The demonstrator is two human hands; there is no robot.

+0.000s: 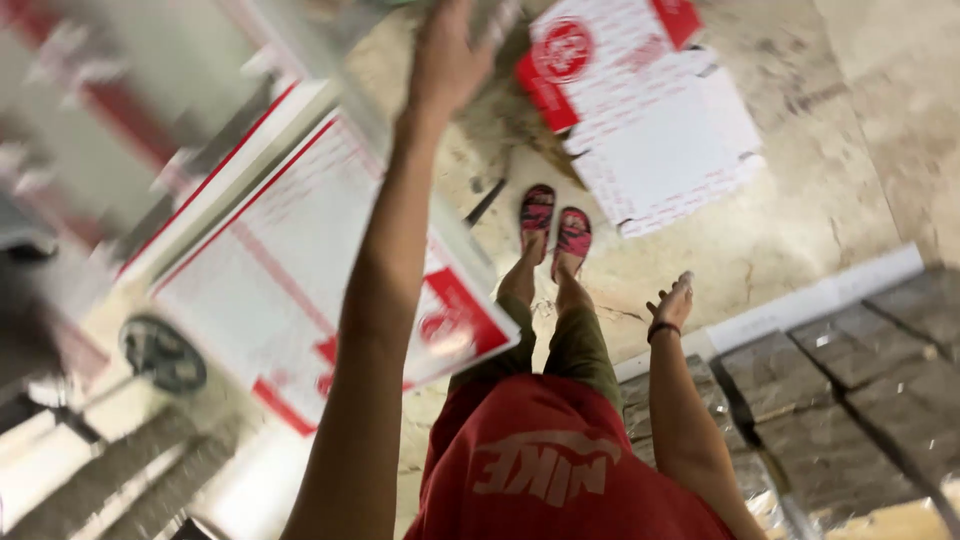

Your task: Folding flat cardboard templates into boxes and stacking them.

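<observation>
Left hand (pixel 447 55) up at the top of the frame, fingers pressed to a blurred flat carton (pixel 290 250) — whether it grips, cannot tell. Right hand (pixel 672 302) hangs open and empty, right of centre. Another flattened red-and-white carton (pixel 650 130) lies on the floor beyond the sandals (pixel 555 225).

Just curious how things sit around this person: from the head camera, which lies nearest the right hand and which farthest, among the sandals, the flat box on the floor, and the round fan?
1. Sandals, left of the right hand.
2. Flat box, on the floor ahead.
3. Round fan, far left.
</observation>
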